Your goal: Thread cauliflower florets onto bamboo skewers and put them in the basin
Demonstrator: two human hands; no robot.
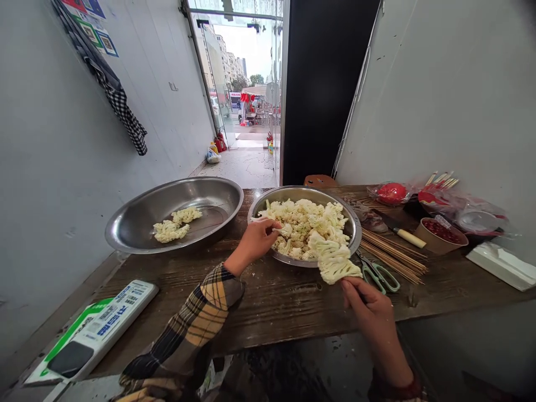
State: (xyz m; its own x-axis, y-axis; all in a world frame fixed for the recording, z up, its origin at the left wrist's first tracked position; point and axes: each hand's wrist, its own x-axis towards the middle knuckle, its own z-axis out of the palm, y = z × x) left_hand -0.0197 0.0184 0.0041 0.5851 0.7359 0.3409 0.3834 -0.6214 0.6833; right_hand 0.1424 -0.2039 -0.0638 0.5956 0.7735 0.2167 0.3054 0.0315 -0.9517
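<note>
In front of me a steel bowl [252, 216] is heaped with cauliflower florets [297, 215]. My left hand [259, 237] is over its near left rim, fingertips pinched on a small cauliflower floret [286, 229]. My right hand [371, 307] grips the lower end of a long flat cluster of cauliflower [333, 259], which tilts up and left over the bowl's near right rim. Any stick inside that cluster is hidden. Thin wooden skewers [396, 254] lie in a bundle right of the bowl, beside green-handled scissors [379, 276].
On the left a large oval steel basin [125, 231] holds more cauliflower clusters [176, 224]. A knife [404, 234], a paper bowl of red contents [444, 234], plastic-wrapped items [391, 193] and a white box [502, 262] lie right. A digital scale [109, 329] is at front left.
</note>
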